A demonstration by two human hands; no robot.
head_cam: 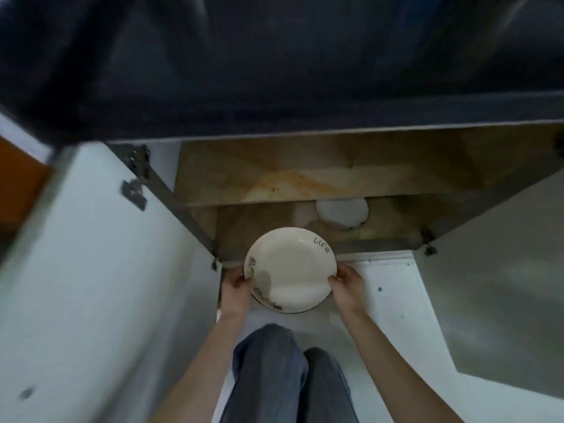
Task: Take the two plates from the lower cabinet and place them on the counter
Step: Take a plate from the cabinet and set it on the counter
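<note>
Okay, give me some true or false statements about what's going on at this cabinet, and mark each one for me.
1. The left hand and right hand grip opposite edges of the plate. True.
2. The plate rests on the counter. False: it is held in the air in front of the open cabinet, below the counter.
3. A white dish sits inside the cabinet, partly hidden under the shelf. True.
4. The cabinet is closed. False: the left door and right door both stand open.
5. The held plate is plain. False: it bears the word "Life" and a printed pattern.
</note>
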